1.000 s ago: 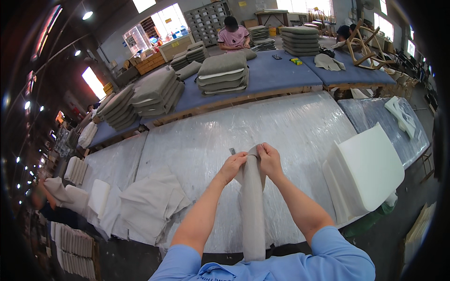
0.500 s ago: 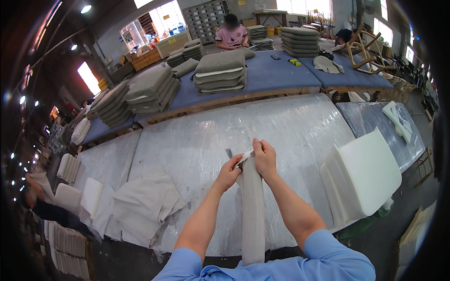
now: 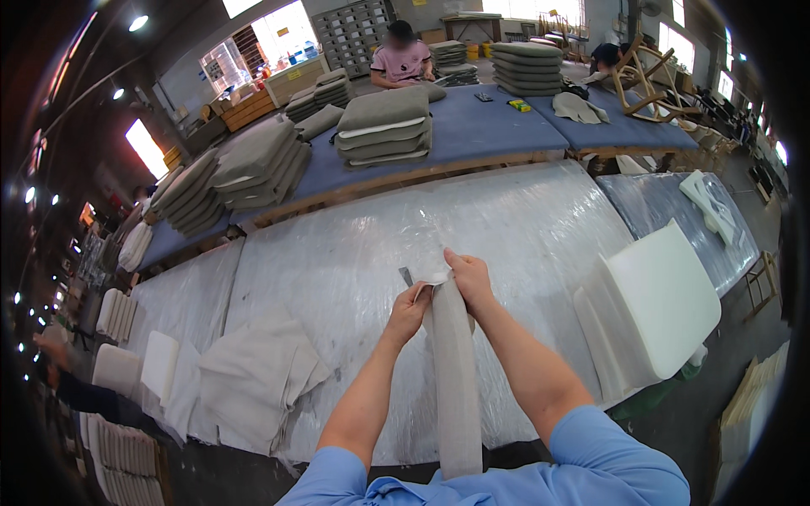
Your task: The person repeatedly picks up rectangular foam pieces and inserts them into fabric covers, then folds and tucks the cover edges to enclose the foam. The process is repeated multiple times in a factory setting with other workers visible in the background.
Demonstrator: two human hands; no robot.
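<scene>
A long, narrow piece covered in light grey fabric [image 3: 456,379], perhaps a cushion seen edge-on, runs from my body to the middle of the table. White material [image 3: 440,277] shows at its far end. My left hand [image 3: 407,315] is closed on the left side of that end, fingers pinching the fabric edge. My right hand [image 3: 469,278] grips the right side, thumb pointing up and forward. A dark grey strip [image 3: 405,277] sticks out just beyond my left fingers; what it belongs to is unclear.
Clear plastic film covers the table [image 3: 337,228]. Flat grey fabric pieces [image 3: 257,375] lie left; white foam blocks [image 3: 658,304] stand right. Stacked grey cushions [image 3: 384,126] sit on the blue table [image 3: 481,139] ahead. A co-worker [image 3: 401,59] is behind it; another person's arm [image 3: 101,396] reaches in at left.
My right hand has shifted slightly down and left along the fabric end. The white material now lies flatter between my hands. The whole view has moved a little.
</scene>
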